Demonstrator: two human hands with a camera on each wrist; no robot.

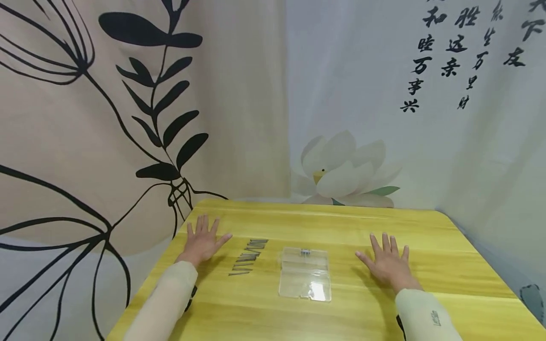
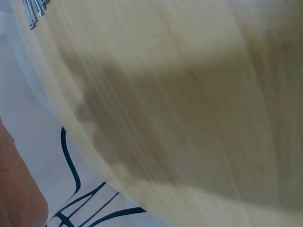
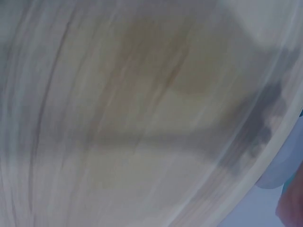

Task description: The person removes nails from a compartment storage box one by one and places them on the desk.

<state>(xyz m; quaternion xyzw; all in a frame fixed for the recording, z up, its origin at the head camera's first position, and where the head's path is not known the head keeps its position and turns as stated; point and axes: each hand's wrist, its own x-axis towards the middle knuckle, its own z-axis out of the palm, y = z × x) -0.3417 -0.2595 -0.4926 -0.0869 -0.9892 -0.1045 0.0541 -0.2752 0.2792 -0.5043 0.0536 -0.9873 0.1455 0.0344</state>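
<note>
My left hand (image 1: 202,242) is spread with straight fingers over the left part of the table, holding nothing. To its right lies a slanting row of several thin metal screws or nails (image 1: 249,257); some of these metal pieces (image 2: 34,12) show at the top left corner of the left wrist view. A clear plastic box (image 1: 304,284) lies flat in the middle, with a small bluish-grey object (image 1: 305,252) at its far edge. On the right, my right hand (image 1: 389,265) is also spread, fingers straight, with nothing in it. Each wrist view catches only a bit of finger.
The yellow wood-grain table (image 1: 273,322) spans the front and casts back both hands' shadows. Behind it hangs a curtain (image 1: 247,94) printed with black plants, a pale lotus and dark writing. The table's far edge meets the curtain.
</note>
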